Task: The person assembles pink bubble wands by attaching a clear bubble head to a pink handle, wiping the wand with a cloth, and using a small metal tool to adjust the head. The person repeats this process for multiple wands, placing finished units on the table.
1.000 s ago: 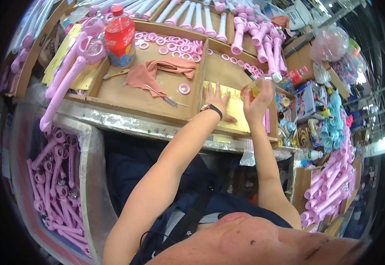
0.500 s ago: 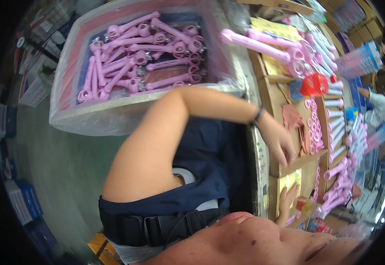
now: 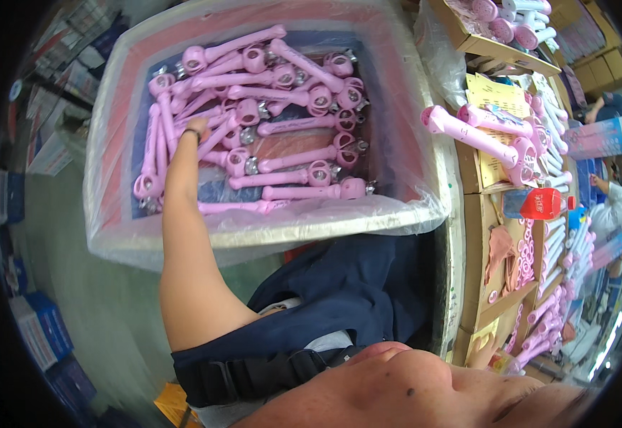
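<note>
My left hand [image 3: 196, 130] reaches into a large plastic-lined bin [image 3: 282, 235] in front of me, at its left half. Inside lie many pink wand-shaped toys [image 3: 298, 127], with long handles and round, ringed heads. The hand is among their handles, touching or very near them; its fingers are too small and covered to show a grip. Low on the right, by the bench, a part of my right hand [image 3: 479, 354] shows beside a yellow sheet [image 3: 483, 334]. My face hides most of it, so its fingers cannot be made out.
Along the right runs a bench with cardboard trays [image 3: 473, 264]. They hold pink rings [image 3: 526, 253], brownish cloth [image 3: 500, 251] and pale blue handles [image 3: 555, 250]. A red-labelled bottle [image 3: 539, 204] and two pink wands stand over the bin's right side. Another person works at the far right.
My left hand has swung from over the bench trays leftward into the bin. The view has shifted, so the bin appears lower and larger. My right hand now shows less.
</note>
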Tool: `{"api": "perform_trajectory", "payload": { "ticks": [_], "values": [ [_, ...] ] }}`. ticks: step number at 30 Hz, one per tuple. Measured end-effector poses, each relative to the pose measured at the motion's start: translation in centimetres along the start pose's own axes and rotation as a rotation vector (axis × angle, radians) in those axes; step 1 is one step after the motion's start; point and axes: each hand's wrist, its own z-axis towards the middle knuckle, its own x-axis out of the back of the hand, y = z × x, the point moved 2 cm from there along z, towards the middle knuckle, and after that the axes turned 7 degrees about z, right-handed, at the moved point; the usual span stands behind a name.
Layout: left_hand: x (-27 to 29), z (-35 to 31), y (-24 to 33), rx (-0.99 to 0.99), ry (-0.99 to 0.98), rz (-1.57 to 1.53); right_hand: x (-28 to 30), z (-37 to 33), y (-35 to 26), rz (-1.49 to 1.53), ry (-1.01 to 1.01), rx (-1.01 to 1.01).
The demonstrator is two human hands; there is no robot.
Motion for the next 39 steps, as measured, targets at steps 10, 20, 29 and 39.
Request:
{"api": "perform_trajectory", "payload": {
  "ticks": [10,20,29,39],
  "values": [
    [-10.3,3.7,-3.9,0.531,-0.362,-0.853,7.2,-4.0,-9.1,-0.036,0.226,0.060],
    [-5.1,-3.3,-0.2,0.446,-0.330,-0.958,7.5,1.9,-17.0,0.230,0.516,0.342],
    [5.1,-22.3,1.9,0.191,-0.505,-1.128,1.4,13.3,-18.1,0.554,0.094,0.009],
    [-3.7,-48.3,1.9,-0.762,-0.272,-0.518,7.8,16.1,-14.3,1.495,0.529,0.376]
  ]
}}
